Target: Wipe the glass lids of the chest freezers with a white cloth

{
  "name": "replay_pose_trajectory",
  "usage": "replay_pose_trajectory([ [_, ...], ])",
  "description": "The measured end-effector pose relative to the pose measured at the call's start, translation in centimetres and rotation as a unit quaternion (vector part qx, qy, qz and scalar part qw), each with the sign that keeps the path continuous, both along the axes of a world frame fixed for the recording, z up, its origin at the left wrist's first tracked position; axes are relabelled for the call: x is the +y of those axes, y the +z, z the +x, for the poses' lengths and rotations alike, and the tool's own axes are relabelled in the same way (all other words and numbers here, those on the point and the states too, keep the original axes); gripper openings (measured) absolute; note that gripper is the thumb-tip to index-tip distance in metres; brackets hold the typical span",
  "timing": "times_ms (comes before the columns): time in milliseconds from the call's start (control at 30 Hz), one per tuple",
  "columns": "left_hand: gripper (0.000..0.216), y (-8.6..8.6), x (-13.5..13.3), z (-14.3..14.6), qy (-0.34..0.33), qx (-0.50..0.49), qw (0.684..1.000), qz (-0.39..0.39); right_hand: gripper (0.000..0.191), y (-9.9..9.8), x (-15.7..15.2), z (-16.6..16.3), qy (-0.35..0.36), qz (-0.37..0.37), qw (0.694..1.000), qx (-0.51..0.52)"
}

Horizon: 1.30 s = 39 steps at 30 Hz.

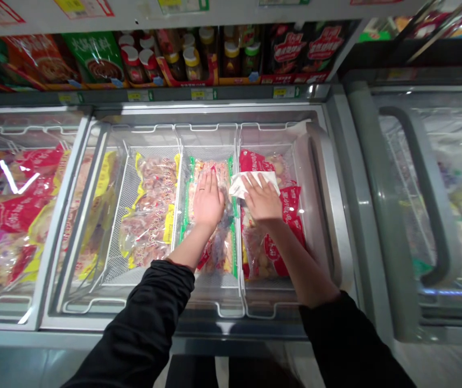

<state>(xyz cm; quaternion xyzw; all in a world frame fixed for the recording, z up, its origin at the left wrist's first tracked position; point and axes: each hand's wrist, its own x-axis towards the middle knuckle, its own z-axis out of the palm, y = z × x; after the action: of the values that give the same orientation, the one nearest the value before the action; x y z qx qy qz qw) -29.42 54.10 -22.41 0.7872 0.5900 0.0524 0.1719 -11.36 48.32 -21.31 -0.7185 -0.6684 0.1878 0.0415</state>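
Observation:
My left hand [209, 198] is flat, palm down, over the middle basket, its fingers stretched out and nothing held. Green-edged bags of frozen food [226, 249] lie beneath it. To its right, my right hand [263, 200] presses down on a folded white paper towel [239, 186], fingers spread across it. Red-and-clear bags of frozen food [293, 207] are below that hand in the right basket. Whether a glass pane lies between my hands and the bags I cannot tell.
Yellow-edged bags [150, 210] fill the left basket of the chest freezer. A grey freezer handle [436, 199] rises at the right. Above the back edge, a shelf holds jars [193, 62] and sauce packets [93, 56]. More bags [8, 215] lie under glass at far left.

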Motion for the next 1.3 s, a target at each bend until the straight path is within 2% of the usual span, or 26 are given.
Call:
replay_pose_trajectory([
  [100,0.068,-0.1,0.0,-0.1,-0.004,0.002,1.0,0.002,0.06,0.3,2.6,0.2,0.041,0.015,0.999,0.014],
  [200,0.066,-0.3,0.0,-0.3,0.002,0.001,1.0,0.011,0.06,0.1,4.1,2.1,0.038,0.03,0.999,0.022],
  [333,0.064,-0.2,-0.2,-0.3,0.005,-0.002,1.0,0.018,0.061,-0.5,2.4,3.4,-0.035,0.04,0.999,0.004],
  [467,0.064,0.0,-0.2,-0.1,0.003,-0.001,1.0,0.015,0.063,-0.6,0.0,1.4,-0.075,0.029,0.997,0.004],
  [533,0.064,0.1,-0.1,-0.1,0.002,-0.003,1.0,0.016,0.062,-0.5,-0.1,0.7,-0.05,0.02,0.999,0.005],
  [600,0.063,0.1,-0.1,-0.1,0.003,-0.006,1.0,0.017,0.06,-0.2,0.7,1.0,0.005,0.017,1.0,0.009],
  [667,0.063,0.0,0.0,-0.2,0.006,-0.003,1.0,0.016,0.058,0.1,1.8,2.4,0.052,0.022,0.998,0.015],
  [733,0.062,0.0,0.0,-0.3,0.006,0.002,1.0,0.014,0.058,0.1,2.6,4.3,0.053,0.029,0.998,0.016],
  [867,0.063,0.0,0.0,-0.4,0.002,0.009,1.0,0.016,0.06,-0.6,1.0,6.2,-0.061,0.042,0.997,-0.011],
  [1000,0.062,-0.2,-0.1,-0.3,0.007,0.002,1.0,0.024,0.06,-1.4,-2.9,3.6,-0.197,0.078,0.976,-0.042],
  [1067,0.062,-0.3,-0.1,-0.2,0.007,-0.002,1.0,0.029,0.059,-1.5,-3.7,2.4,-0.184,0.085,0.978,-0.044],
  [1133,0.062,-0.3,-0.1,-0.2,0.006,-0.004,0.999,0.031,0.059,-1.4,-3.0,2.5,-0.129,0.067,0.989,-0.036],
  [1233,0.063,-0.3,-0.2,-0.2,0.005,-0.009,0.999,0.031,0.059,-1.1,-0.7,5.5,-0.017,0.024,1.0,-0.011],
  [1300,0.064,-0.2,-0.2,-0.2,0.003,-0.014,0.999,0.035,0.06,-0.8,0.4,8.3,-0.011,0.015,1.0,-0.011],
])
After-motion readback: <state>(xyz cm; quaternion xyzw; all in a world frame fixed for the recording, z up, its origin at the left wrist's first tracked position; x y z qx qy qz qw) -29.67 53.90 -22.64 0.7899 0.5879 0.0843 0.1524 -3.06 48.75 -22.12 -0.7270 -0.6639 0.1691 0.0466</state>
